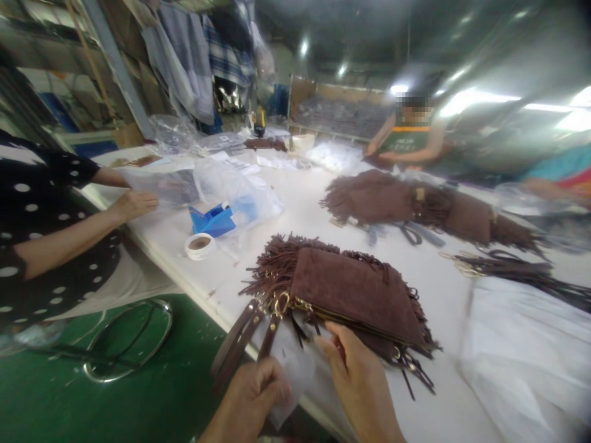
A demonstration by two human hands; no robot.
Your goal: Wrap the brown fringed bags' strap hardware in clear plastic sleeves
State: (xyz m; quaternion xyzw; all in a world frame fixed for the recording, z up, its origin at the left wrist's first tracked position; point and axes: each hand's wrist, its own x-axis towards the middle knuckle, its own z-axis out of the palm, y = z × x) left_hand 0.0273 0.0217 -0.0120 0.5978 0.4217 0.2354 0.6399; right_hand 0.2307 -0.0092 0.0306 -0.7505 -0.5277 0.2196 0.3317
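Already, straps (269, 335) hang on the uncovered brown bags (353, 290).
Left hand (258, 386) pinches thin white sheet (298, 368); can't tell right hand's (355, 367) grip.

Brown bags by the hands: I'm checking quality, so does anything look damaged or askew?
No damage stands out on the bags. Slightly askew: straps hang over the edge of the table, and fringe splays unevenly. Blur may hide small flaws.

1. The left hand (256, 394) was bare, its knuckles rounded.
2. The right hand (353, 363) was bare too, with smooth, tapering fingers (340, 334).
3. The right forearm (384, 426) was bare as well.
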